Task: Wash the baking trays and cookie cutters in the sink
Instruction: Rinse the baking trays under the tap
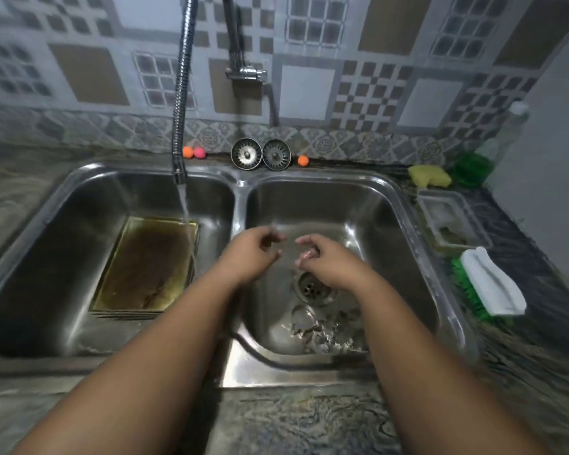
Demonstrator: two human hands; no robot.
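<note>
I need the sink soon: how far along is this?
Nothing looks clean. Water runs onto the stained trays in the left basin. The left hand and right hand hover empty over the right basin, where cutters wait. All scrubbing remains; the brush lies unused.

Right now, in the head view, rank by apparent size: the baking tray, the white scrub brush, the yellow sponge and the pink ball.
1. baking tray
2. white scrub brush
3. yellow sponge, farther from the camera, so its real size is unsure
4. pink ball
</note>
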